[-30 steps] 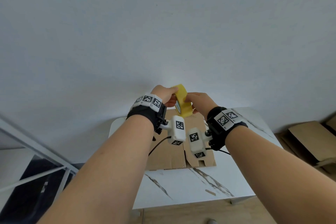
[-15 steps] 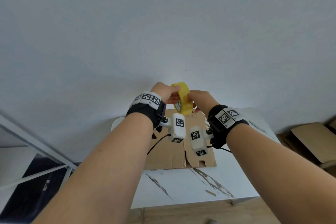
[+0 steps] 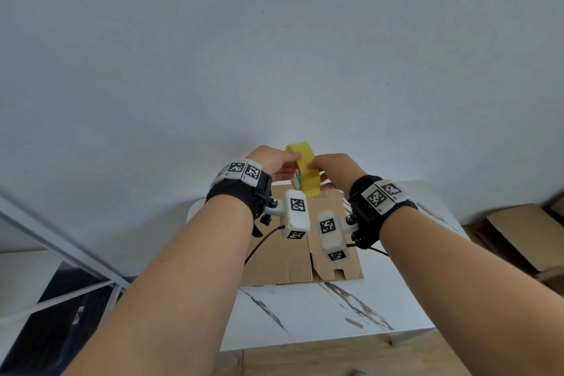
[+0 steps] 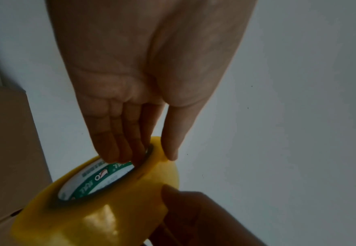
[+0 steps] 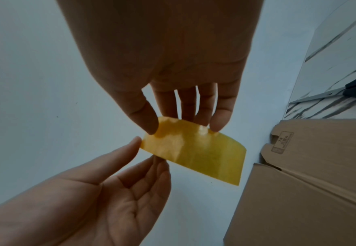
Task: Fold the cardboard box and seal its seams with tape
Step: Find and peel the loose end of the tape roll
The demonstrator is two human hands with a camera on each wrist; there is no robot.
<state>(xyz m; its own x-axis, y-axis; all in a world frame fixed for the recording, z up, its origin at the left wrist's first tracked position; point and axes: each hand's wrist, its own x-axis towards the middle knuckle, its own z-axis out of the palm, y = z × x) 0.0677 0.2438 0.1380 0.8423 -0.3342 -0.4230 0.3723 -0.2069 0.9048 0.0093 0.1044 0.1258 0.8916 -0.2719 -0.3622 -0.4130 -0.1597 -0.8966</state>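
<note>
Yellow tape roll held up for its end to be found

The left hand (image 3: 276,162) is hooked in the roll of yellow packing tape (image 3: 305,171), gripping it; the right hand (image 3: 334,169), at 3 o'clock, pinches its rim, probably seeking the end. At 6 o'clock the flattened brown cardboard box (image 3: 293,265) lies unfolded on the white marble-patterned table (image 3: 335,314).

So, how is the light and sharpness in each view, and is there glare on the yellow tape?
Head view: bright and even, the tape roll sharp, the table edges bowed by the wide lens. Left wrist view: dim, the left hand in shade and soft, white glare patches on the roll. Right wrist view: the right hand dark against the pale wall, small highlights on the roll, the cardboard box fairly sharp.
</note>
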